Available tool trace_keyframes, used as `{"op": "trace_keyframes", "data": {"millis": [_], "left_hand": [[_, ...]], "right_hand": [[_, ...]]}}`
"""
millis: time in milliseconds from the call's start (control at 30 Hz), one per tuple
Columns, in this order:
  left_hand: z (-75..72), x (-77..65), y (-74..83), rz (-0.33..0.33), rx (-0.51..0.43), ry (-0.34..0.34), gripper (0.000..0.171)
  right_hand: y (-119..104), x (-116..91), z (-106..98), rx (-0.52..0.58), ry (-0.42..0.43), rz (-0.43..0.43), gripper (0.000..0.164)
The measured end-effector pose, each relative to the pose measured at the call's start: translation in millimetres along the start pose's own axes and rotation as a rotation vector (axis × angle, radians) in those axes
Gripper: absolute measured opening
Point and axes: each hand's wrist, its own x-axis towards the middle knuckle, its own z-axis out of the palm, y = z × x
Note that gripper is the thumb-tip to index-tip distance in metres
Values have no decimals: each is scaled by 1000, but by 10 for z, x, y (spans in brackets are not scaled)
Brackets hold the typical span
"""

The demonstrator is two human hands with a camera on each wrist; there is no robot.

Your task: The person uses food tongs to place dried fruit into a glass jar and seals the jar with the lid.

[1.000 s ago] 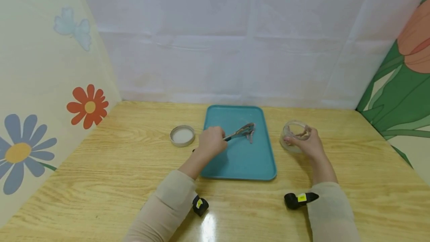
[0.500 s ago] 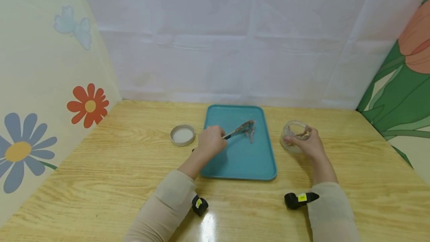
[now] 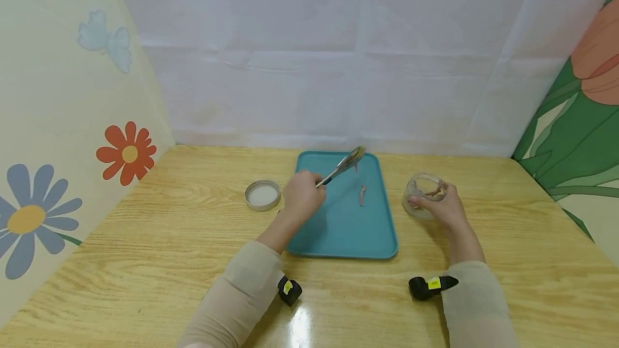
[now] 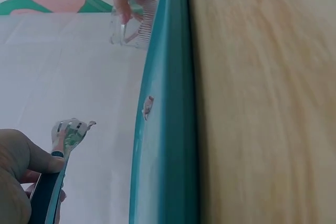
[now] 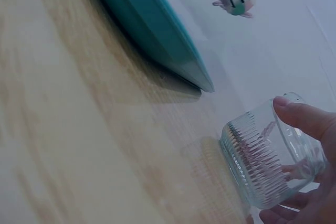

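My left hand (image 3: 303,195) grips the dark handle of metal tongs (image 3: 346,164), raised above the far part of the blue tray (image 3: 345,236). A small pinkish strip (image 4: 91,125) sticks out of the slotted tong head in the left wrist view. Another pinkish strip (image 3: 362,195) lies on the tray, right of its middle. On the table to the tray's right, my right hand (image 3: 448,209) holds a clear ribbed glass jar (image 5: 257,153) around its rim, thumb on the near side. Through the jar's glass, a few pinkish pieces (image 5: 269,129) show inside.
A round lid (image 3: 263,196) with a pale inside lies left of the tray on the wooden table (image 3: 169,240). Behind the table hangs a white cloth (image 3: 309,69). Flower-printed panels (image 3: 58,122) stand at both sides.
The tongs have risen from the tray and moved slightly away with a pinkish strip in their tips, leaving one strip on the tray. My right hand and the jar have stayed in place.
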Motion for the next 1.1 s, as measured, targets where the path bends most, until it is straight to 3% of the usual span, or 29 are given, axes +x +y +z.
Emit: {"op": "trace_keyframes", "data": {"millis": [233,467,867,1100], "left_hand": [[-35,17,105,18,-28,99,11],[-47,28,247,79,-97,156,13],[46,-5,598,119,-161,187,13],[137,-48,735,161,-188,217,12]], "right_hand": [[-6,1,-5,-6,-5,-4,106],[414,362,-7,-5,34,-33,118],[164,149,-13,24,6,-34,113],[190,167,3,45,12,-30,111]]}}
